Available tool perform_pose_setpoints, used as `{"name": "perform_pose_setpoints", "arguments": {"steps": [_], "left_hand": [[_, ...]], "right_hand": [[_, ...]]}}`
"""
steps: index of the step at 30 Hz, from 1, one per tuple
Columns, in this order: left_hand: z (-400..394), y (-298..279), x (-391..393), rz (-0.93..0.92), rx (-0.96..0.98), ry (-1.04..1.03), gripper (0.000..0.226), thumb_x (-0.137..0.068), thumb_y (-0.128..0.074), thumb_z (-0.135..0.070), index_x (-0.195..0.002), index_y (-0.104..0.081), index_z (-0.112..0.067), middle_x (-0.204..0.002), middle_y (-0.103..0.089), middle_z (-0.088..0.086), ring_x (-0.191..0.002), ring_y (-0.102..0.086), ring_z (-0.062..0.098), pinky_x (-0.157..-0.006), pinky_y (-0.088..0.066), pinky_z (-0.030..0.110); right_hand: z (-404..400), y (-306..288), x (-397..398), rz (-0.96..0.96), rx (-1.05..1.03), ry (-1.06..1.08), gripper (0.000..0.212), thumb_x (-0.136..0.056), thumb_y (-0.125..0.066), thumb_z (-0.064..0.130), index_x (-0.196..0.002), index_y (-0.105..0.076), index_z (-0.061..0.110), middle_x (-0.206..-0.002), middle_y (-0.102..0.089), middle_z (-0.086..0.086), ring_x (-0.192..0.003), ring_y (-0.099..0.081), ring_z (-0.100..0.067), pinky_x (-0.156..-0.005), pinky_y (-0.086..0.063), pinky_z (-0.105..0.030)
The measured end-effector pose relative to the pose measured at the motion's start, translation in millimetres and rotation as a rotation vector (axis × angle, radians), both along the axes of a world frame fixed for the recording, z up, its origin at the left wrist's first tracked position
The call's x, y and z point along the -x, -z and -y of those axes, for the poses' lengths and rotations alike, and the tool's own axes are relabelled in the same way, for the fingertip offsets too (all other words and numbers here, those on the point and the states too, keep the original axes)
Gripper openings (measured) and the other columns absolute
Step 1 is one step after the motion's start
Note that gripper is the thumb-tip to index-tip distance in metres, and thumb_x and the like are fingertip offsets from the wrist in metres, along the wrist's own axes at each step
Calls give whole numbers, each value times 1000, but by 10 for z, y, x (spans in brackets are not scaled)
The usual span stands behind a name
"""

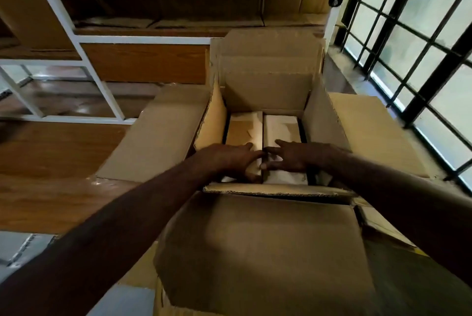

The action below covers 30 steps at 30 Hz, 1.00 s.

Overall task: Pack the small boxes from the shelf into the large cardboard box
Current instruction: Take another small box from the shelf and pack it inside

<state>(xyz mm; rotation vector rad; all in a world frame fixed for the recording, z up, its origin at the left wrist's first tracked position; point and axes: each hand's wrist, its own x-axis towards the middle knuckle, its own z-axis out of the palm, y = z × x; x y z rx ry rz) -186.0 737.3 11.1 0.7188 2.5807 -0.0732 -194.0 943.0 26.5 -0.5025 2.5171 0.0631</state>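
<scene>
A large cardboard box (316, 121) stands open in front of me, all its flaps folded outward. Two small pale boxes lie side by side inside it, the left small box (242, 130) and the right small box (282, 128). Both my hands reach down into the large box over its near wall. My left hand (229, 159) rests on the near end of the left small box with fingers stretched out. My right hand (288, 158) presses flat on the near end of the right small box. Their fingertips almost meet over the seam between the two boxes.
A white metal shelf frame (84, 42) with brown wooden boards runs along the back and left. More cardboard cartons (293, 1) sit on its upper level. A black-barred window (419, 60) lines the right side. The near flap (268, 251) hangs toward me.
</scene>
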Motion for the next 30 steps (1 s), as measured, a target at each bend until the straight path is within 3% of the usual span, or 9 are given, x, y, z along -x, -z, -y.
{"name": "perform_pose_setpoints", "arguments": {"steps": [3, 8, 12, 15, 17, 20, 23, 27, 30], "left_hand": [[16, -155, -60, 18, -141, -81, 94, -97, -76, -51, -171, -20, -36, -175, -25, 5, -146, -48, 33, -107, -54, 52], [146, -259, -31, -183, -151, -149, 79, -95, -72, -63, -154, -46, -17, -171, -29, 8, -127, -57, 27, -100, -57, 48], [243, -510, -14, -342, 20, -149, 57, -105, -62, -56, -133, -69, -7, -176, -25, 13, -144, -47, 33, -116, -44, 49], [429, -461, -44, -532, 351, 18, 29, -101, -73, -31, -123, -76, -12, -171, -41, 14, -157, -34, 41, -125, -33, 56], [503, -281, 6, -544, 376, 78, 23, -101, -72, -22, -123, -76, -14, -166, -48, 13, -158, -36, 40, -128, -28, 58], [472, -18, 148, -469, 325, 129, 33, -103, -66, -15, -135, -70, -20, -151, -65, 8, -148, -51, 33, -128, -28, 51], [374, 165, 254, -455, 277, 132, 54, -105, -62, -16, -157, -53, -26, -146, -69, 5, -139, -59, 30, -126, -33, 49], [220, 239, 384, -329, 193, 74, 65, -106, -57, -13, -167, -37, -28, -143, -69, 8, -129, -64, 28, -126, -29, 55], [136, 198, 474, -255, 61, -23, 44, -110, -51, -21, -154, -56, -27, -135, -72, 6, -119, -67, 25, -116, -40, 48]], "right_hand": [[-42, 26, -18, 0, 51, -18, 98, -84, -21, 96, -167, -4, 47, -177, -3, -12, -159, -23, -41, -127, -25, -48], [-105, 185, 34, -75, 36, -157, 104, -65, -2, 110, -156, -26, 65, -178, -4, 1, -158, -16, -46, -122, -26, -66], [-120, 145, 7, -193, 32, -223, 121, -57, 4, 110, -153, -41, 51, -177, -9, 2, -156, -22, -38, -117, -31, -65], [-142, 106, 43, -302, 56, -288, 90, -81, -15, 100, -137, -54, 41, -166, -35, -2, -142, -41, -32, -109, -44, -56], [-160, -22, 29, -344, 123, -279, 73, -91, -35, 88, -134, -60, 35, -162, -40, 0, -141, -44, -26, -107, -48, -52], [-220, -184, 13, -414, 261, -207, 44, -96, -57, 61, -112, -73, 23, -146, -54, 0, -127, -58, -23, -101, -53, -47], [-354, -319, 26, -503, 216, -105, 15, -83, -65, 45, -90, -64, 32, -132, -66, 4, -108, -68, -22, -88, -61, -48], [-664, -341, 62, -510, -16, -138, 45, -89, -73, 9, -133, -66, 15, -166, -42, -4, -142, -53, -26, -109, -51, -44], [-792, -313, -3, -531, -13, -62, 59, -95, -61, -2, -152, -48, 9, -160, -46, -14, -139, -54, -32, -109, -50, -47]]}}
